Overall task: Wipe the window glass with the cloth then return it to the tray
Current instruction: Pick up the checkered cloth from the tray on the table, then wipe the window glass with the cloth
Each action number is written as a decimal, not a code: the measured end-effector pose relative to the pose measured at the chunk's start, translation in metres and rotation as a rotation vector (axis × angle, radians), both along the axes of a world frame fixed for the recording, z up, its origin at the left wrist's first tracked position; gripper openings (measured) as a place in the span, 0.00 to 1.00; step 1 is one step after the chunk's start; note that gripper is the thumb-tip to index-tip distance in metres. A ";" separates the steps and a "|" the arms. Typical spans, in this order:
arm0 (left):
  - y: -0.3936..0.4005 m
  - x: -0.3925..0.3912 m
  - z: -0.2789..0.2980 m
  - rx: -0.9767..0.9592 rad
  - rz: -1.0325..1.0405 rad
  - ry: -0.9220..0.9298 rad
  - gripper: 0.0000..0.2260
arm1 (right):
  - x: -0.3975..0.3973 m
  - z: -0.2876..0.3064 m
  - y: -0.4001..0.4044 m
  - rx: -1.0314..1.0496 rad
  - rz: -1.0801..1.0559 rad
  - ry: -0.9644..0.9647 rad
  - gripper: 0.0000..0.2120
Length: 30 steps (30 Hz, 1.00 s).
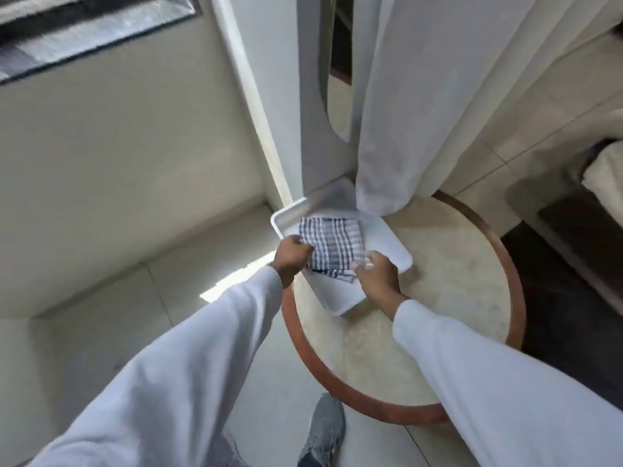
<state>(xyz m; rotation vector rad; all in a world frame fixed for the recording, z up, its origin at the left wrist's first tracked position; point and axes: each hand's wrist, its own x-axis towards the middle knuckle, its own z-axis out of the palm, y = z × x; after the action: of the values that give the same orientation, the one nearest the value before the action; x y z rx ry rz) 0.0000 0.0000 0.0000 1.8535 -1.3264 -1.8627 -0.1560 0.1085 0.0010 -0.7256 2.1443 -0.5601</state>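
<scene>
A folded blue-and-white checked cloth (pixel 332 242) lies in a white rectangular tray (pixel 387 241) on a round table. My left hand (pixel 291 256) pinches the cloth's left edge. My right hand (pixel 377 271) grips its near right corner. Both hands hold the cloth just over the tray's floor. The window glass (pixel 77 32) shows at the top left, dark-framed, well above and left of the tray.
The round table (pixel 438 298) has a pale marble-like top and a reddish-brown rim. A white curtain (pixel 421 96) hangs down onto the tray's far corner. A white pillar (pixel 320 129) stands behind the tray. My grey shoe (pixel 325 429) is on the tiled floor below.
</scene>
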 end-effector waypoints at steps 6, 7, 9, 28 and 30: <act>-0.041 -0.040 -0.035 -0.006 -0.078 -0.264 0.25 | -0.006 -0.050 -0.060 0.048 -0.093 0.107 0.28; -0.044 -0.042 -0.039 -0.033 -0.092 -0.329 0.28 | -0.007 -0.056 -0.066 0.088 -0.102 0.119 0.27; -0.049 -0.045 -0.039 -0.074 -0.165 -0.372 0.26 | -0.005 -0.063 -0.073 0.127 -0.104 0.079 0.18; -0.181 0.262 0.501 -0.429 -0.168 -0.025 0.28 | 0.176 0.438 -0.226 -0.674 0.289 -0.754 0.06; -0.175 0.301 0.587 -0.592 -0.107 0.029 0.26 | 0.203 0.530 -0.244 -0.806 0.391 -0.773 0.08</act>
<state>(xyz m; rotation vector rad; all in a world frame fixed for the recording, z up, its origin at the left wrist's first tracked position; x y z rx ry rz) 0.3010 -0.1753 0.5870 1.4619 -1.7517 -1.3203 0.0465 -0.1356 0.5312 -1.0868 0.9906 -1.2592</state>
